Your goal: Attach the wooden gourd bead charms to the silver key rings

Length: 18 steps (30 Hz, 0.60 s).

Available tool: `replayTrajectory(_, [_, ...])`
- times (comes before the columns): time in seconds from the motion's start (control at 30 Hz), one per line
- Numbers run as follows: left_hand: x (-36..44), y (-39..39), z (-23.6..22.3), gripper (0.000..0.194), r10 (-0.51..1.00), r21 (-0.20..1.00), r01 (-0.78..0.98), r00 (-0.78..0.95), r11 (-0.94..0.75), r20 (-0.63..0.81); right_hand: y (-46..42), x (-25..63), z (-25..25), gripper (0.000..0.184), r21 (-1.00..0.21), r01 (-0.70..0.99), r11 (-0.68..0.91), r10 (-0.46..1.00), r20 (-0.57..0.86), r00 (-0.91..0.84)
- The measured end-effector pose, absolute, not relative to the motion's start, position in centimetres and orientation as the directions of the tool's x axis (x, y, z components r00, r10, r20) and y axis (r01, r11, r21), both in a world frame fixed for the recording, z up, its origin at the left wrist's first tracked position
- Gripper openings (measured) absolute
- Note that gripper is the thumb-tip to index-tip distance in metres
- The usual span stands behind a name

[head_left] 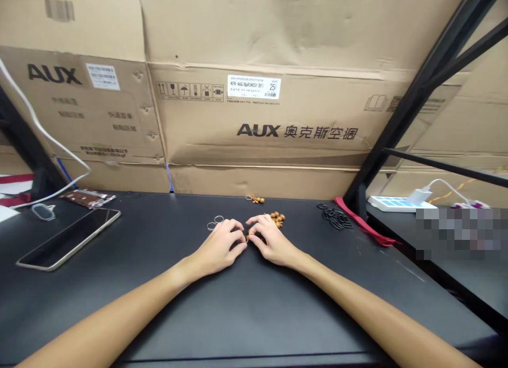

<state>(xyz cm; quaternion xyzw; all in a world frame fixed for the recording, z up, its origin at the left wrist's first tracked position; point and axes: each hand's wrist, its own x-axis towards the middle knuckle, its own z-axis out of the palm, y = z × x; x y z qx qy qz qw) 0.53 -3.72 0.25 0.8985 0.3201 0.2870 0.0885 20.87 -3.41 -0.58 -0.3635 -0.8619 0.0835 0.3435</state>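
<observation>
Beads (pixel 277 218) | glossy, golden-brown, round, clustered | right fingers (pixel 257 243) pinching corded bead (pixel 248 234) | left fingers (pixel 238 249) curled, grip unclear

**Charm (pixel 248 235) between your hands**

You have this charm, amber-brown with a pale loop, at the tips of your right hand (pixel 270 242), mostly hidden. Just beyond lie more charms (pixel 278 218), round and glossy, bunched and partly covered. Another charm (pixel 259 200) lies farther back, loop to your left. Two thin silvery rings (pixel 215 223) lie beside your left hand (pixel 223 244).
</observation>
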Motion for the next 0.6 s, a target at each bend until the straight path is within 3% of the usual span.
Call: replayTrajectory(0.6, [0.58, -3.73, 0.16, 0.016, 0.632, 0.338, 0.535, 0.631, -0.774, 0.449, -3.61, 20.70, -0.55, 0.010, -0.390, 0.548, 0.740, 0.666, 0.537, -0.517])
